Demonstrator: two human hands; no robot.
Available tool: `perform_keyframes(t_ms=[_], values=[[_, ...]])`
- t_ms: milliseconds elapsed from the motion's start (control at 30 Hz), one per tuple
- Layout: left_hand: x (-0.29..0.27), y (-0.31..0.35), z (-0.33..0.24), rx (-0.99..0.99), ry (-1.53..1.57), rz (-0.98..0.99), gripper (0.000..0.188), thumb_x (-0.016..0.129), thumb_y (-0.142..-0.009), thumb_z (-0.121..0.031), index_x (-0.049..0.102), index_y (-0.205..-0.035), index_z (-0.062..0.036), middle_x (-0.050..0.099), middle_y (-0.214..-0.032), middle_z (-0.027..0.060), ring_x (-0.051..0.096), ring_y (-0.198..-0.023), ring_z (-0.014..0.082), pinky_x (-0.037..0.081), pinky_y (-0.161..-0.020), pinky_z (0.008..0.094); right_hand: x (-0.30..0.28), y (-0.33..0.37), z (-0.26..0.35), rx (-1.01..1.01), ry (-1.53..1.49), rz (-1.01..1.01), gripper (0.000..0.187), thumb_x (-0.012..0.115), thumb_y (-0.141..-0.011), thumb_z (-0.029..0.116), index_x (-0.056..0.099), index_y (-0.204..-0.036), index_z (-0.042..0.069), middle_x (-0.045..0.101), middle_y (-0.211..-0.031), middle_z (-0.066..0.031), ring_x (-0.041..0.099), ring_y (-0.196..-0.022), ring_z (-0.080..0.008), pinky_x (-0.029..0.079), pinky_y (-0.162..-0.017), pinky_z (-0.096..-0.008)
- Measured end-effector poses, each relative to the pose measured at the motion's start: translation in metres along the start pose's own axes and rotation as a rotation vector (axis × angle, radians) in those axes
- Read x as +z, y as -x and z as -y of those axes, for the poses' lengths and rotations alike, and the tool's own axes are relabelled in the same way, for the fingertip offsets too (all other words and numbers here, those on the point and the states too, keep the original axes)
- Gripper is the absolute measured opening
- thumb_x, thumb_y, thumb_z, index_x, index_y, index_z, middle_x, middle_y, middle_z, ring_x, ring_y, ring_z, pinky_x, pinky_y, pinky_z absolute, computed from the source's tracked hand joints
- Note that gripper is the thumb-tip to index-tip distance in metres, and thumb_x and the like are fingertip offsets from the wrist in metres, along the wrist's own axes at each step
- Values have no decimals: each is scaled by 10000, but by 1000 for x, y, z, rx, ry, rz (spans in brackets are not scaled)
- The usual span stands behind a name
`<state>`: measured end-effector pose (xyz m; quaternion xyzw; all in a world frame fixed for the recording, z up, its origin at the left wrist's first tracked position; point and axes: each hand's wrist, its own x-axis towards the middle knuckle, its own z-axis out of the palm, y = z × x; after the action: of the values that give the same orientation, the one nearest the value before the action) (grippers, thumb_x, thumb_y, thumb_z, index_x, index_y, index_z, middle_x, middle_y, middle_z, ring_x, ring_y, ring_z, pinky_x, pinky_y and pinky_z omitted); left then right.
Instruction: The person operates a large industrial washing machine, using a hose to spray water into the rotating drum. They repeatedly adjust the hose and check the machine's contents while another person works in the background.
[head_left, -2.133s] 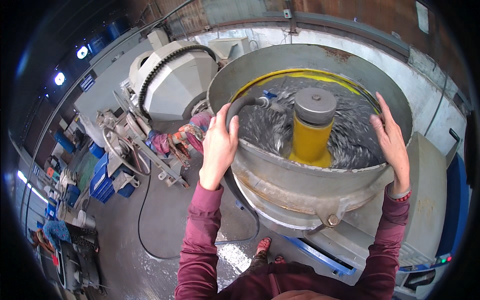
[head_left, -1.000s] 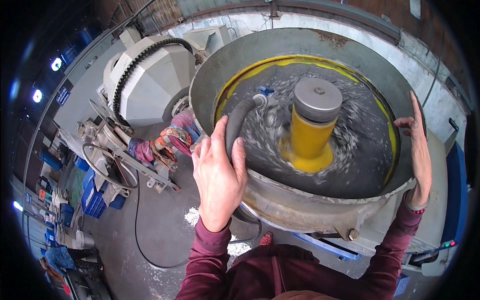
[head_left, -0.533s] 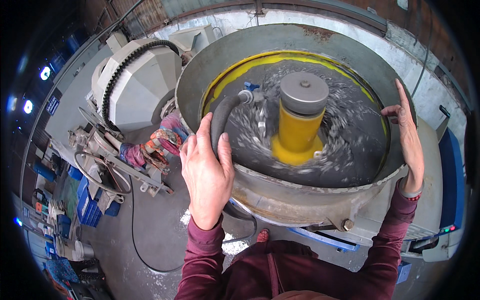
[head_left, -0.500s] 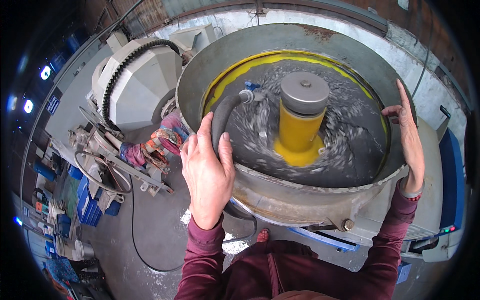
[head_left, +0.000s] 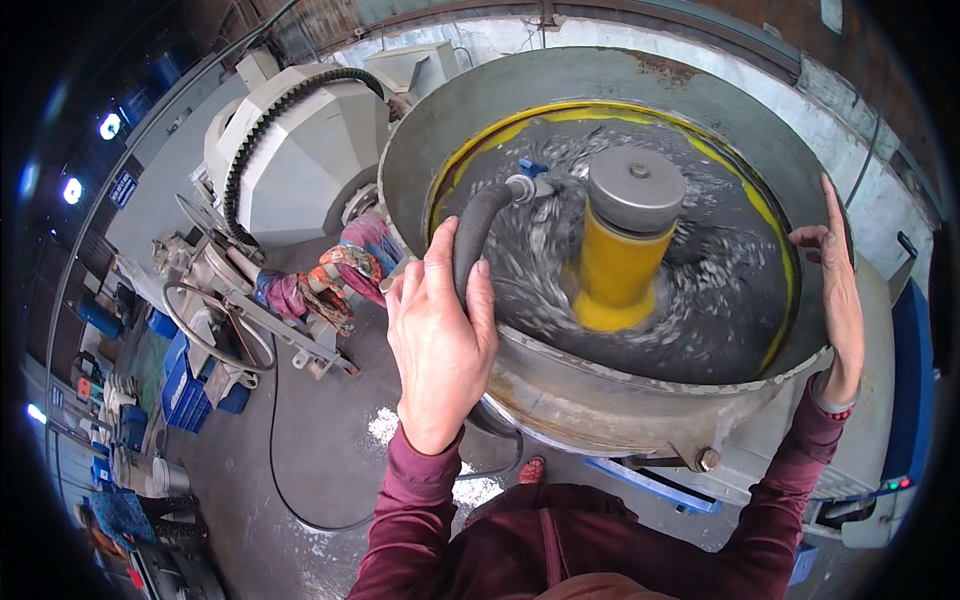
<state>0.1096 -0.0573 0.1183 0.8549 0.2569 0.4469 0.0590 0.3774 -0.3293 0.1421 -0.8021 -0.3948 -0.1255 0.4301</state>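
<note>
My left hand is at the near left edge of a large round metal tub, its thumb and fingers around a dark flexible hose. The hose bends over the edge and ends in a metal fitting with a blue valve handle above the contents. Grey pieces and dark liquid swirl, blurred, around a yellow centre column topped by a round metal cap. At the tub's right edge rests my right hand, fingers apart, the index finger stretched along the rim.
A pale faceted drum machine stands at the left, with colourful cloths beside it. Blue crates and a black cable lie on the floor. Another person shows at the lower left. A blue panel stands at the right.
The view has shifted, so the tub and both hands appear slightly farther right. The contents keep swirling. My left hand still holds the hose, and my right hand stays at the rim.
</note>
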Motion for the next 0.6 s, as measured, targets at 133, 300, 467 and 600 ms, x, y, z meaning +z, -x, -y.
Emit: perform_keyframes(t_ms=[133, 300, 467, 600], values=[[-1, 0, -1, -10, 12, -1, 442, 583, -904, -185, 469, -1301, -25, 601, -927, 193, 577, -883, 356, 424, -838, 435, 1, 0, 2, -1, 3, 9, 669, 250, -975, 588, 240, -1508, 184, 575, -932, -82, 524, -904, -183, 382, -882, -333], [-2, 0, -4, -25, -25, 0, 448, 585, -903, -188, 469, -1302, -21, 601, -919, 195, 580, -882, 355, 426, -830, 431, -1, 0, 5, -10, -3, 16, 671, 259, -976, 590, 235, -1509, 183, 570, -918, -100, 525, -922, -200, 381, -927, -354], [-1, 0, -4, -15, -4, -12, 444, 584, -903, -185, 472, -1301, -25, 597, -917, 194, 576, -881, 359, 427, -829, 435, -2, 1, 2, -3, 4, 19, 670, 261, -977, 591, 226, -1511, 189, 574, -916, -110, 534, -945, -207, 376, -959, -375], [-2, -1, -3, -23, 8, -1, 436, 578, -906, -181, 473, -1298, -24, 590, -922, 199, 573, -872, 359, 424, -834, 439, 0, 0, 8, 0, 11, 13, 627, 249, -994, 549, 230, -1511, 195, 577, -931, -89, 528, -919, -186, 382, -906, -341]])
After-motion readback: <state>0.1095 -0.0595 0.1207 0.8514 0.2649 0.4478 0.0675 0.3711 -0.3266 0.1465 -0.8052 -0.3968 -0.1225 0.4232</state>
